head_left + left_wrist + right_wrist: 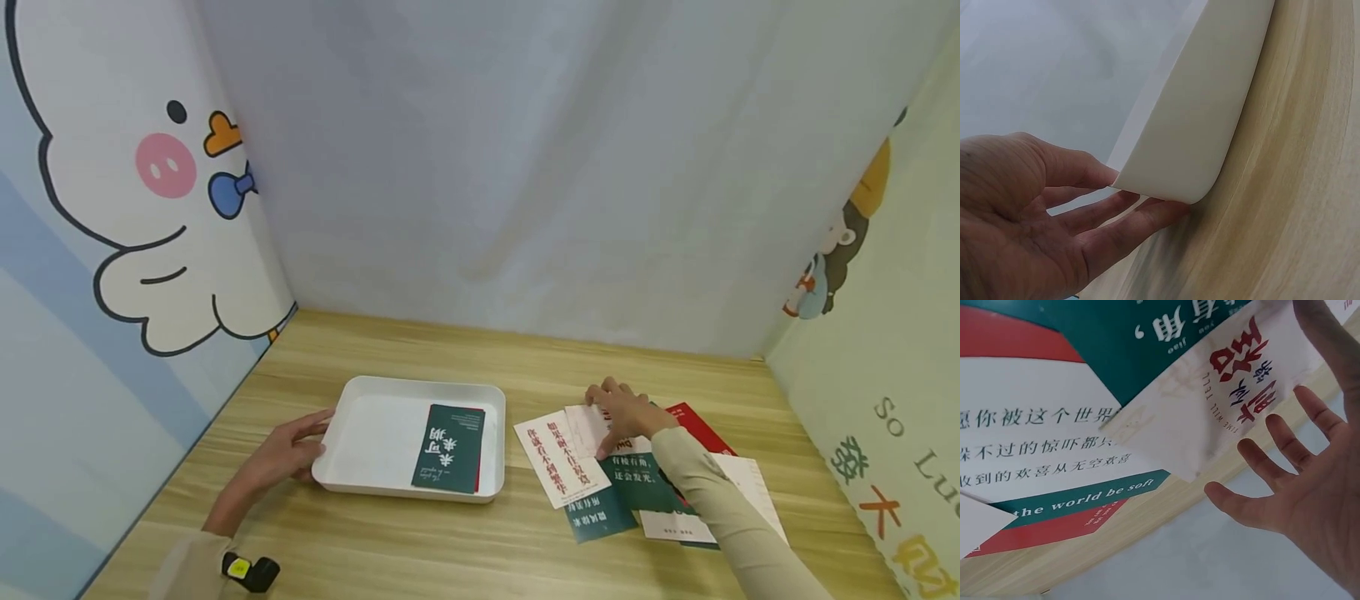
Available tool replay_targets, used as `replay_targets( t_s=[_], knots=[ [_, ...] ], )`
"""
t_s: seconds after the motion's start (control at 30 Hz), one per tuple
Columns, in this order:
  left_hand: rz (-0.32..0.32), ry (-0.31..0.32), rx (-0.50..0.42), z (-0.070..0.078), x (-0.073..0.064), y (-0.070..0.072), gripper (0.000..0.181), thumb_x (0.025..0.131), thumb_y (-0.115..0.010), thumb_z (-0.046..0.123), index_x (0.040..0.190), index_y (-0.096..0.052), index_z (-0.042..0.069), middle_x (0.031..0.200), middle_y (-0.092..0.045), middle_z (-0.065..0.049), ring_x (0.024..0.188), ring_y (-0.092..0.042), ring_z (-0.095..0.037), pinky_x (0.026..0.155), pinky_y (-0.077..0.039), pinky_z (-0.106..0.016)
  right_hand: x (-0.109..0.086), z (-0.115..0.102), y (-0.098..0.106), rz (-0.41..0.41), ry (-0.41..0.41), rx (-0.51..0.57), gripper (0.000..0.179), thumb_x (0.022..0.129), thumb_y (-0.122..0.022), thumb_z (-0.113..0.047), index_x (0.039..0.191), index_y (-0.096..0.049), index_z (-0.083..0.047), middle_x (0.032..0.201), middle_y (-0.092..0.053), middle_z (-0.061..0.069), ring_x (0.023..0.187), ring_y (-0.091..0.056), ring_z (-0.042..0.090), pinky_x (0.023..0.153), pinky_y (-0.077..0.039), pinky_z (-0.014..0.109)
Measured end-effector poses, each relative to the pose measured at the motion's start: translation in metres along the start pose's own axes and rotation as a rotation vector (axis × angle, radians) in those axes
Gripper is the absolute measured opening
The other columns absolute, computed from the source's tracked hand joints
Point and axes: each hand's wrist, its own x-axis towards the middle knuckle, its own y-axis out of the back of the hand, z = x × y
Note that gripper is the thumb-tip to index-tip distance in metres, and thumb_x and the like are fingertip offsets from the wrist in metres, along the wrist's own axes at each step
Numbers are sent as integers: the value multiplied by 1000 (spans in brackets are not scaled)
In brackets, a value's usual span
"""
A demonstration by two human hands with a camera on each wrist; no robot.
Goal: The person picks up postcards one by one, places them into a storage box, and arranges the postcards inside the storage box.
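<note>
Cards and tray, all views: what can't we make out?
Head: cards under the green card in the white tray; it hides all but a red edge.
Head: green card's fine print; too small.
Head: part of the loose cards; the right sleeve covers it.
Left wrist: rest of the tray; cut by top edge.
Right wrist: thumb tip of the right hand; cut by top edge.

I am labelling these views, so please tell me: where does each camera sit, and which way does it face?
Head: worn on the head, facing forward and down at the tray and cards; left grip, right grip and sleeves show.
Left wrist: on that wrist, facing the tray's side; left grip shows.
Right wrist: on that wrist, facing the cards; right grip shows.
Head and left wrist share the tray.
</note>
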Motion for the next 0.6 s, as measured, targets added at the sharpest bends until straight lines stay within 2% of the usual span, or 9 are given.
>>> replay_targets(
  t_s=[0.17, 0.4, 0.6],
  knots=[
    [7, 15, 13, 1, 1, 0, 62, 103, -52, 1, 161, -30, -7, 155, -36, -43, 122, -63, -47, 72, -61, -38, -1, -3, 3, 16, 4, -10, 82, 65, -100, -30, 127, -50, -9, 116, -52, 12, 111, -50, 36, 96, -39, 66],
    [7, 5, 11, 1, 1, 0, 62, 103, -52, 1, 161, -29, -7, 155, -36, -44, 118, -65, -44, 71, -61, -39, -4, 0, 1, 76, 12, -74, 73, 72, -97, -30, 131, -58, -9, 118, -57, 14, 108, -55, 35, 101, -42, 67],
    [0, 3, 4, -1, 1, 0, 62, 104, -52, 1, 161, -29, -8, 154, -36, -44, 109, -69, -37, 72, -62, -39, -8, 3, 4, 117, 10, -127, 56, 80, -92, -25, 127, -66, -8, 108, -62, 13, 89, -57, 27, 85, -53, 52]
  ],
)
